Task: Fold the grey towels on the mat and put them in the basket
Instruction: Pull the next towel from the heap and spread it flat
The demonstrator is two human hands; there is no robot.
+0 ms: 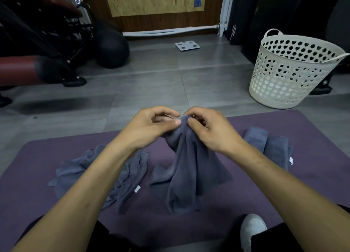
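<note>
Pinching top edge of dark grey terry towel (186,162) with left hand (151,127) and right hand (210,130), rest draping onto purple foam mat (34,191). Advice: slide hands apart along hem to corners, then fold. White perforated plastic basket (289,69) at 2 o'clock; crumpled grey towel (125,176) at 9.

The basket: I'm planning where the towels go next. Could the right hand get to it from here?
Probably yes. The basket stands on bare floor beyond the mat's far right corner, nothing between, though the right hand now pinches a towel.

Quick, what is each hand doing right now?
Left hand: fingers pinch the top of the grey towel.
Right hand: pinches the same towel's top.
</note>
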